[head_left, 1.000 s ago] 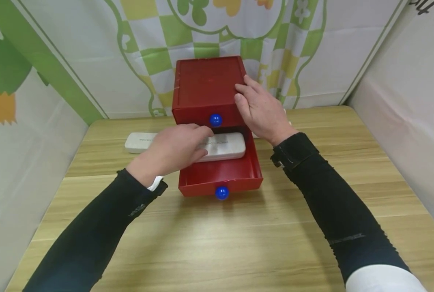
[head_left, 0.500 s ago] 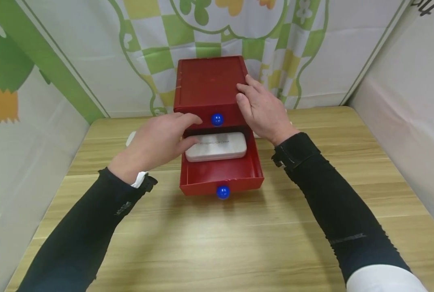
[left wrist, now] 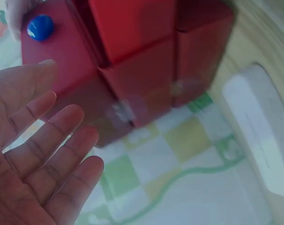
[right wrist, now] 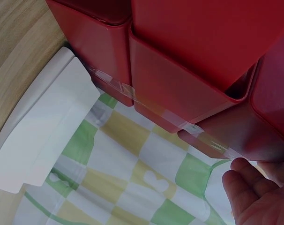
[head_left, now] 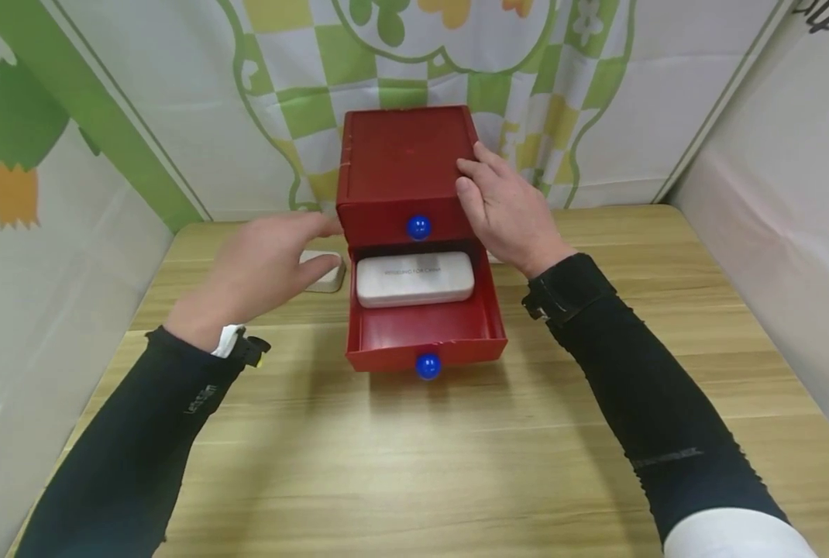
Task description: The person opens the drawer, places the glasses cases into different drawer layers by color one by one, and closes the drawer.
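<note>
A red drawer box (head_left: 407,155) with blue round knobs stands at the back of the table. Its lower drawer (head_left: 428,333) is pulled out, with a white glasses case (head_left: 414,279) lying inside toward the back. My left hand (head_left: 247,267) hovers just left of the box, fingers extended and holding nothing, as the left wrist view also shows. Beneath it, a second white case (left wrist: 257,126) lies on the table, partly hidden by the hand in the head view. My right hand (head_left: 512,213) rests its fingers against the top right edge of the box.
A white object (right wrist: 43,122) lies on the table to the right of the box, mostly hidden behind the right hand in the head view. A checked green, yellow and white curtain (head_left: 359,54) hangs behind, and fabric walls (head_left: 784,194) enclose both sides.
My left hand has moved left, from over the glasses case in the drawer to beside the box, uncovering that case. My right hand has stayed at the box's edge.
</note>
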The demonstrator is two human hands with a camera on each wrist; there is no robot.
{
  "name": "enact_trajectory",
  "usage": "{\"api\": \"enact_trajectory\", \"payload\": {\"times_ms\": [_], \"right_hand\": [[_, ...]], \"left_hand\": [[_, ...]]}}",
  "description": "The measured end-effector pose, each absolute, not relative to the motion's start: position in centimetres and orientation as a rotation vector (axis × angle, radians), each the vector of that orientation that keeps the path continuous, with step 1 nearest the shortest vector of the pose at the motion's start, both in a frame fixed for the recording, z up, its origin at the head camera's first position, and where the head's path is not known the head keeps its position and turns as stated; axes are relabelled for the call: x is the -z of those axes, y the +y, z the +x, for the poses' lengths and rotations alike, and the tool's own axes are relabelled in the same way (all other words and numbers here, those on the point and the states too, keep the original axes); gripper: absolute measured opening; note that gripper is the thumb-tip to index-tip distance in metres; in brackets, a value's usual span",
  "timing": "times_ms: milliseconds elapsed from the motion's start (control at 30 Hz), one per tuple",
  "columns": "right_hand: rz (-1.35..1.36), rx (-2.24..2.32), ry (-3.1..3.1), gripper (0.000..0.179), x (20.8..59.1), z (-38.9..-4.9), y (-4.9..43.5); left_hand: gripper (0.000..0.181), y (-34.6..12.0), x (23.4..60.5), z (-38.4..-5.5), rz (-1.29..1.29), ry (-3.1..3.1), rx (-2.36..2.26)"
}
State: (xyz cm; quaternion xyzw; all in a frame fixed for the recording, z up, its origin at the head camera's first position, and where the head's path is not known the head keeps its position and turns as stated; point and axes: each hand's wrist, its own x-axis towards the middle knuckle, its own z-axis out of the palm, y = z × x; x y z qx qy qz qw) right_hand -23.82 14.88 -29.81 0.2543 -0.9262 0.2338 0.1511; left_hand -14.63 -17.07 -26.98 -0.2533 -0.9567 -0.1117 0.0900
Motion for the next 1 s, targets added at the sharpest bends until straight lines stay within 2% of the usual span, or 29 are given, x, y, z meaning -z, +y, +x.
{"api": "enact_trajectory", "payload": {"times_ms": [233,500,1000], "right_hand": [[0.723,-0.668,-2.667,0.061,29.7,-23.8,15.0],[0.734,-0.663,-2.665,0.061,29.7,-23.6,14.8],[0.734,-0.672,-2.675,0.062,29.7,-23.7,15.0]], "left_hand": [[0.050,-19.5,27.9,-15.3,-0.656,-2.936,0.299],[0.066,-21.4,29.4,-16.2,-0.588,-3.057,0.258],[0.081,-23.0,32.1,-18.6,-0.531,-3.220,0.240]]}}
